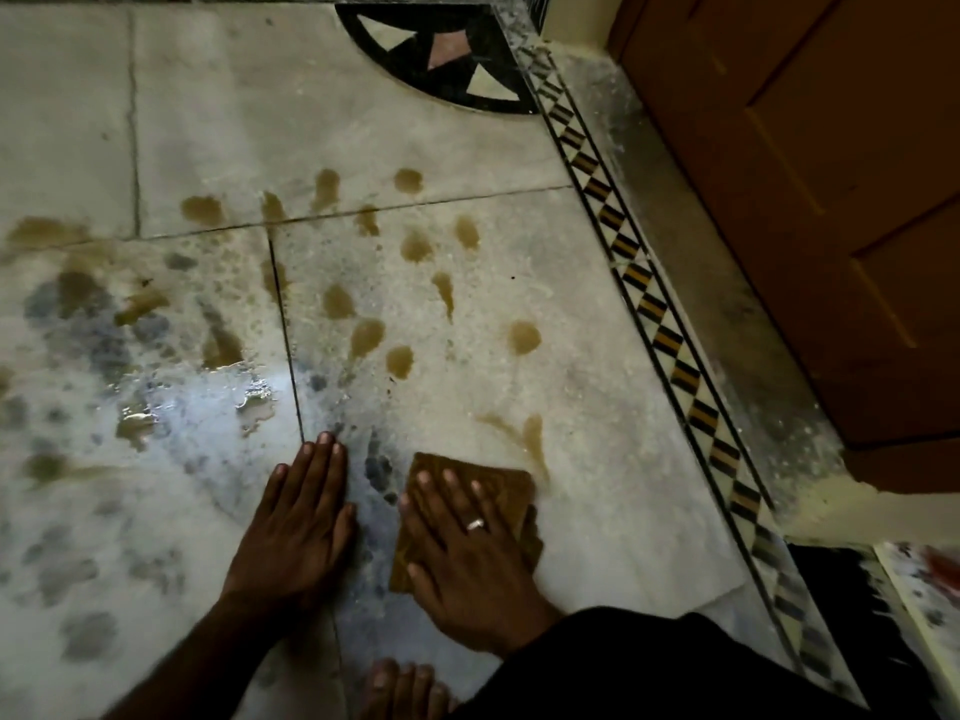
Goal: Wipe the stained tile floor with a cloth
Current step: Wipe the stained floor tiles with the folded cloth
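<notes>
- Right hand (467, 558) flat on top of the cloth (511, 485), fingers straight and spread, palm pressing it down, not curled round it. Ring (475, 524) on one finger.
- Cloth: brown, folded to a rough rectangle, lying on the pale tile floor (613, 522). Its far edge and right corner show past the fingertips.
- Left hand (296, 527) just left of the cloth, not touching it. Palm down on the bare floor, fingers straight and together, holding nothing.
- Brown Y-shaped smear (524, 439) just beyond the cloth's far right corner, its tail running down to the cloth's edge.
- Brown drops (523, 336) scattered well beyond the cloth, across several tiles and grout lines.
- Wet shiny puddle (249, 402) beyond and left of the cloth, past the left hand. Grey blotches around it.
- Patterned border strip (670, 345), black and tan diamonds, runs diagonally right of the cloth.
- Wooden door (810, 200) beyond the strip, far right of the cloth.
- Black corner inlay (441, 54) with pale triangles, far beyond the cloth.
- Bare toes (402, 685) nearer than the cloth, at the bottom edge, with dark clothing (649, 667) to their right.
</notes>
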### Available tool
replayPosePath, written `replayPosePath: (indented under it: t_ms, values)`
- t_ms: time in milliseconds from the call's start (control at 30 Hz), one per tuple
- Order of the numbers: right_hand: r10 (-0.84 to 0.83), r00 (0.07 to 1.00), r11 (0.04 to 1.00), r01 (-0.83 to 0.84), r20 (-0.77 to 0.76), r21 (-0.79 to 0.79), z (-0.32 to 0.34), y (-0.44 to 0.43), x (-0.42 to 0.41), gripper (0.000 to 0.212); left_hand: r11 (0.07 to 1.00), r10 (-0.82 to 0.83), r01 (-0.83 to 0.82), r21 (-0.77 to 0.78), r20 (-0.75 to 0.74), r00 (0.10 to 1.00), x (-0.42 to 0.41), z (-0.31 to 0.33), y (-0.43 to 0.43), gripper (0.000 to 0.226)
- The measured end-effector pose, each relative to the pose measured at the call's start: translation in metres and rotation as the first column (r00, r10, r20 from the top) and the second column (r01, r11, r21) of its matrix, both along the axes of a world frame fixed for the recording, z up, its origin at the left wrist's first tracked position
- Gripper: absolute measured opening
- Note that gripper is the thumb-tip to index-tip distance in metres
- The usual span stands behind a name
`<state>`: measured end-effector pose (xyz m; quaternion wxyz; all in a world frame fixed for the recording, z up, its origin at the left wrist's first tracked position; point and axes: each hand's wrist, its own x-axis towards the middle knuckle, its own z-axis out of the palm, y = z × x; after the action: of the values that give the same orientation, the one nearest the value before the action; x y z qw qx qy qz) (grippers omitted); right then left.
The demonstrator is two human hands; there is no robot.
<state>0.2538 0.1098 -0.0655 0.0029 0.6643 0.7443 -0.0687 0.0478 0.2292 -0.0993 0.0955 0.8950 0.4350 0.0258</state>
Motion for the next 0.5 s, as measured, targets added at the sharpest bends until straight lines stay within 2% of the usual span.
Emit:
replayPosePath:
  t_ms: [67, 200, 333, 500]
  values:
    - [0.035, 0.999, 0.999, -0.035, -0.018, 0.026, -0.001, 0.018, 0.003, 0.066, 1.000, -0.011, 0.011, -0.016, -0.003, 1.000, 0.000, 0.000, -0.001, 0.067]
    - [-0.059, 0.996, 0.998, 0.061, -0.062, 0.032, -0.007, 0.058, 0.022, 0.065, 0.999, -0.002, 0.001, -0.038, -0.009, 1.000, -0.002, -0.001, 0.001, 0.068]
    - [-0.257, 0.966, 0.964, 0.256, 0.005, 0.075, -0.013, 0.069, 0.080, 0.066, 0.999, 0.019, -0.019, -0.050, -0.004, 1.000, 0.002, 0.000, -0.002, 0.068]
    - [-0.547, 0.829, 0.837, 0.540, 0.113, 0.094, -0.010, 0.004, 0.142, 0.069, 0.998, 0.029, -0.029, -0.052, -0.010, 1.000, -0.001, 0.001, -0.002, 0.067]
